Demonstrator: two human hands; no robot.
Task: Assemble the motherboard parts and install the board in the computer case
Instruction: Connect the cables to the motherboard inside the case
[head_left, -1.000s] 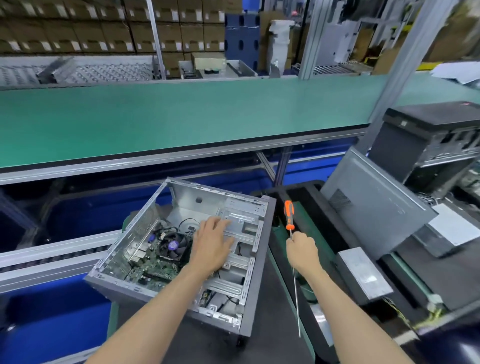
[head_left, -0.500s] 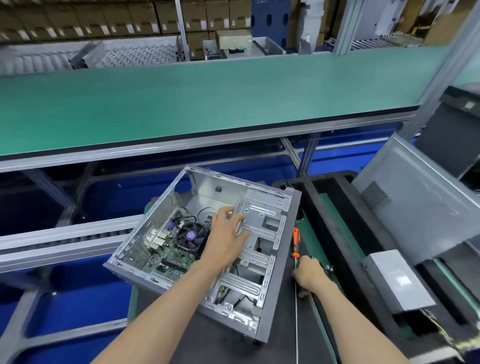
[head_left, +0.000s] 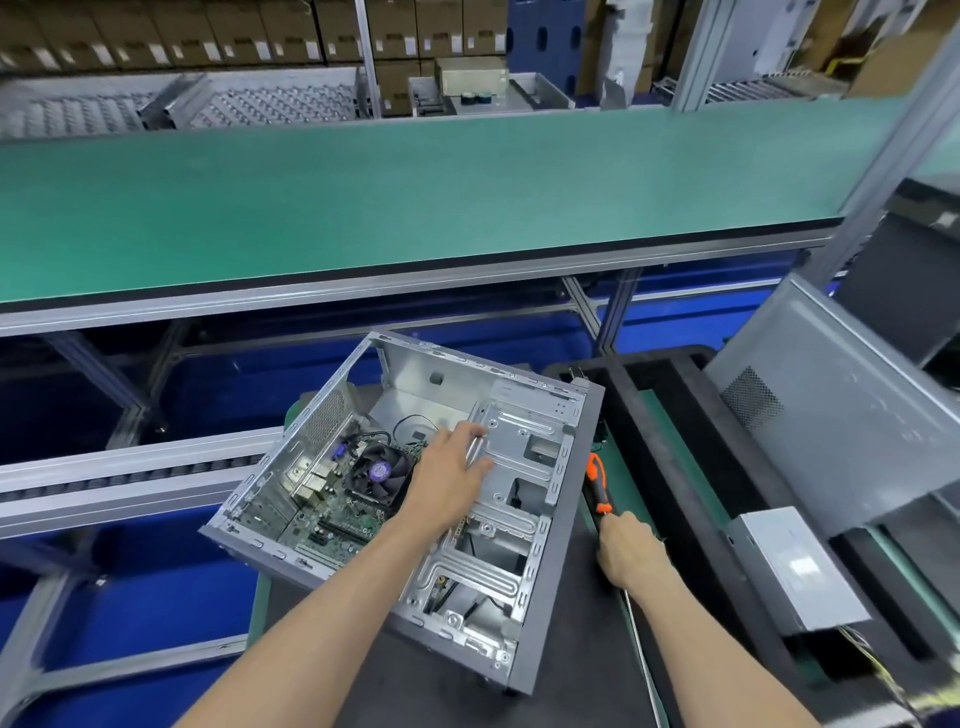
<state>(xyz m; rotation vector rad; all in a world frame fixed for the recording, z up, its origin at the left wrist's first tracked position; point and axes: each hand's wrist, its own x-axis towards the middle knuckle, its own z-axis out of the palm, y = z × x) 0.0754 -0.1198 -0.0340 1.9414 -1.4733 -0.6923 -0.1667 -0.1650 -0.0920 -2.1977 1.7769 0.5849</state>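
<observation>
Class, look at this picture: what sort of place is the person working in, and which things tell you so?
Most likely a computer assembly line in a factory. A long green workbench runs past an open computer case, roller tracks sit beside it, and stacked cardboard boxes fill the background.

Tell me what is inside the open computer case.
Inside the computer case lies a green motherboard with a black fan, loose black cables, and a metal drive frame. The left hand covers what lies beneath it.
</observation>
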